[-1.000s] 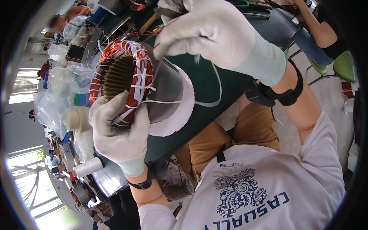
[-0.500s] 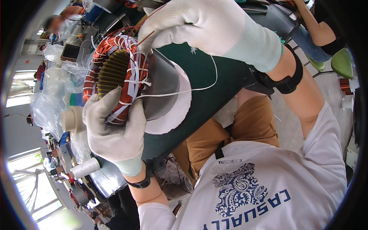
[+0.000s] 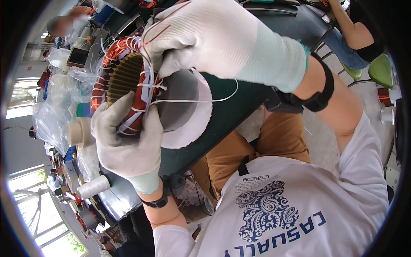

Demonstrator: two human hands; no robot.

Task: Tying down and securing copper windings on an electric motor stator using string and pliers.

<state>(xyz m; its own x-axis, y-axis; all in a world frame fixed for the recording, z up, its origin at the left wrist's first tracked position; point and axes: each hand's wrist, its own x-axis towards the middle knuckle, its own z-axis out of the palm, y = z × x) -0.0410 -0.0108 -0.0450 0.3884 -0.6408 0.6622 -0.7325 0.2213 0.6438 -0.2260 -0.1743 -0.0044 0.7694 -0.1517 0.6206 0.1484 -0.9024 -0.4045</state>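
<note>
A motor stator (image 3: pixel 125 76), with yellow-lined slots and a ring of copper windings bound in white cord, lies on its side at upper left. Its grey metal body (image 3: pixel 182 92) stretches to the right. My gloved left hand (image 3: pixel 126 150) grips the near lower edge of the windings, thumb and fingers on either side. At the upper right of the ring, my gloved right hand (image 3: pixel 201 40) is closed around reddish-brown lead wires (image 3: pixel 157 35), whose ends stick out past the fingers. Its fingertips are partly hidden. A loose white cord (image 3: pixel 195 101) trails right from the binding.
Beneath the stator are a white round sheet (image 3: pixel 201 124) and a dark green tabletop (image 3: pixel 239 103). Clear plastic bags (image 3: pixel 53 111), a beige spool (image 3: pixel 79 133) and a white thread cone (image 3: pixel 94 187) lie left. Tools (image 3: pixel 274 6) lie at the back; another person's arm (image 3: pixel 349 25) shows far right.
My right hand has shifted left and slightly down, closer over the winding ring, and the lead wires now bend left of its fingers. My left hand keeps its grip, almost unmoved.
</note>
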